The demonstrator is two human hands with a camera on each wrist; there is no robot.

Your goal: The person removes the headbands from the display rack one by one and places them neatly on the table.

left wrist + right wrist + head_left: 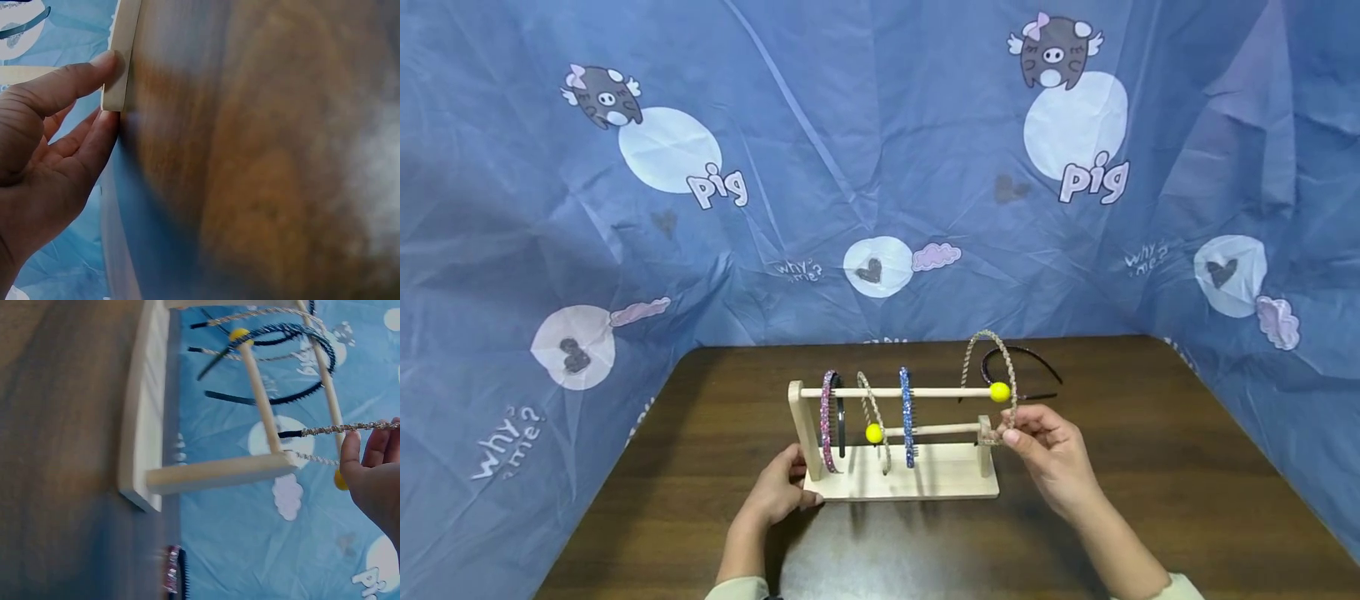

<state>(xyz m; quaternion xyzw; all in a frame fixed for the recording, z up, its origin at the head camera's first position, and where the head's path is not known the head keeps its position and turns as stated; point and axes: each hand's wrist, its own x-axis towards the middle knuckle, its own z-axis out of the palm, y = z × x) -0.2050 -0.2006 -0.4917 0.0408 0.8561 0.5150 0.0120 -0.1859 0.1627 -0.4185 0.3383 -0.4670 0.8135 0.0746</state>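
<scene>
A wooden headband stand has two rods tipped with yellow balls. My left hand grips its base at the left end; in the left wrist view the thumb and a finger pinch the base's edge. On the right, my right hand pinches a beige braided headband low on one side, its arch rising over the upper rod's ball. The right wrist view shows that headband crossing the upper rod near its tip.
On the stand hang a pink glittery headband, another beige braided headband and a blue sparkly headband. A dark headband lies on the brown table behind my right hand. Blue printed cloth hangs around the table.
</scene>
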